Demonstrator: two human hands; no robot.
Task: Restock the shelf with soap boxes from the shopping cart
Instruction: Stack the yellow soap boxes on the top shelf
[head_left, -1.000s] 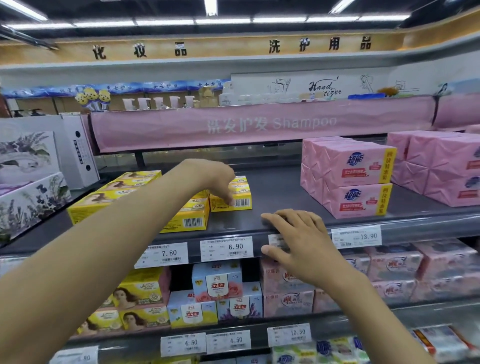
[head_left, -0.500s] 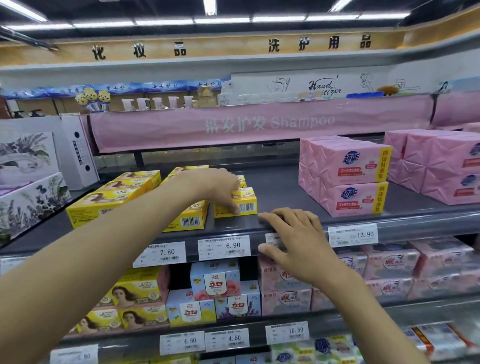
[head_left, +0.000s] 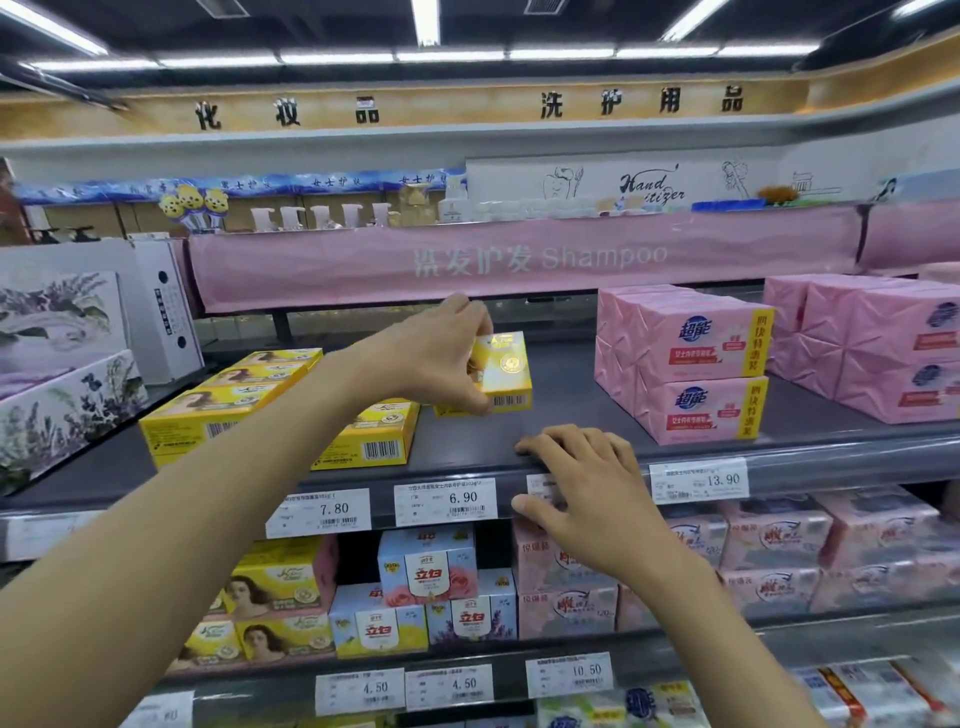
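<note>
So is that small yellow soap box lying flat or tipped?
Tipped: the left hand grips the small yellow cardboard soap box, its top face angled toward the camera.

You wear the single camera on your head. It faces the shelf (head_left: 571, 421) squarely, tilted slightly down, close up to its front edge, and the wide lens bows that edge.

Glossy cardboard soap box (head_left: 501, 371); matt grey shelf (head_left: 571, 400); pink paper-wrapped packs (head_left: 691, 364).

The left hand (head_left: 441, 353) grips a tilted yellow soap box (head_left: 501, 371) above the shelf (head_left: 519, 441). The right hand (head_left: 587, 478) rests on the shelf's front edge.
</note>
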